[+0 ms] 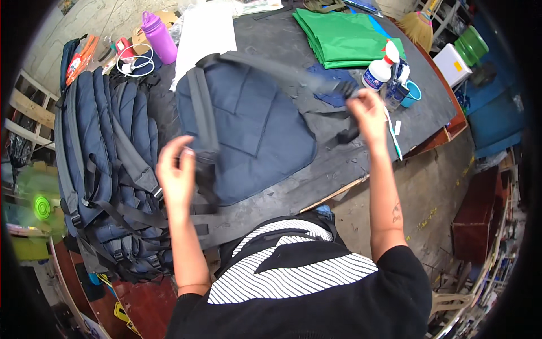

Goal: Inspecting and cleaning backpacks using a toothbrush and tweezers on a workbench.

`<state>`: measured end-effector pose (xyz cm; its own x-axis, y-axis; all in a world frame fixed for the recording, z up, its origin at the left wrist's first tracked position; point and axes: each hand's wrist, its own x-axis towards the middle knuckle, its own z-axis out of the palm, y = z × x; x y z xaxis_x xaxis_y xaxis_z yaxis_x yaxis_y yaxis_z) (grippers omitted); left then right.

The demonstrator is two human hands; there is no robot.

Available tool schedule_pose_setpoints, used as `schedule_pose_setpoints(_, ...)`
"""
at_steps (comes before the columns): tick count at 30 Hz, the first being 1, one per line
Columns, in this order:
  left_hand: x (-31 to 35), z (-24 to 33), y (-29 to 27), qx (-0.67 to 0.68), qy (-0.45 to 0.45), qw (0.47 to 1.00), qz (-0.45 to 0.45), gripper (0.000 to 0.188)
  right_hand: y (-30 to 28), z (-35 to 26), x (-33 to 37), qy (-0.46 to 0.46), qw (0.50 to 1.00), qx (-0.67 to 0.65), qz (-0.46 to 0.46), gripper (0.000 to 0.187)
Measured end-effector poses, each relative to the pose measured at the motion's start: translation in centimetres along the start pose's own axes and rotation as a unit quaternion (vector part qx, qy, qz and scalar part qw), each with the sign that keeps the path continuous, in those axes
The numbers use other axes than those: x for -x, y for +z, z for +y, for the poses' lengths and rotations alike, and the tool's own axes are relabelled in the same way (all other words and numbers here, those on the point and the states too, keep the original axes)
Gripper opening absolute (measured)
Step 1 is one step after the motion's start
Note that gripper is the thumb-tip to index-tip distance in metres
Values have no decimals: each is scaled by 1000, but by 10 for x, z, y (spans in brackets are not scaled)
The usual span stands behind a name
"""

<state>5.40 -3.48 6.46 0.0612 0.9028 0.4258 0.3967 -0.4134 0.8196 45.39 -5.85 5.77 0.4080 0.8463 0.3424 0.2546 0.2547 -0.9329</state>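
Observation:
A dark blue backpack panel [248,124] lies flat on the dark table, with two grey shoulder straps at its far edge. The right-hand strap [271,69] stretches out, blurred, toward my right hand [370,116], whose fingers are closed around its black buckle end [345,88]. Black webbing dangles beneath that hand. Down the panel's left side runs the other grey strap [204,107], its black lower end [206,178] smeared by motion. Beside it is my left hand [178,169], fingers curved and apart, with nothing visible between them.
Stacked dark blue backpacks [104,164] stand at left. Behind are a purple bottle [159,38], a white cable [134,61], white sheet material [206,34] and folded green fabric [347,37]. At right are a spray bottle [377,73], a teal cup [412,94] and a toothbrush [393,135].

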Motion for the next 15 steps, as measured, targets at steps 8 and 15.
schedule_pose_setpoints(8,-26,13,-76,92,22,971,221,22,-34,4,-54,137,990,-35,8,8)
schedule_pose_setpoints(15,-25,34,-58,129,7,985,111,35,8,-37,-20,89,984,-116,-97,11)
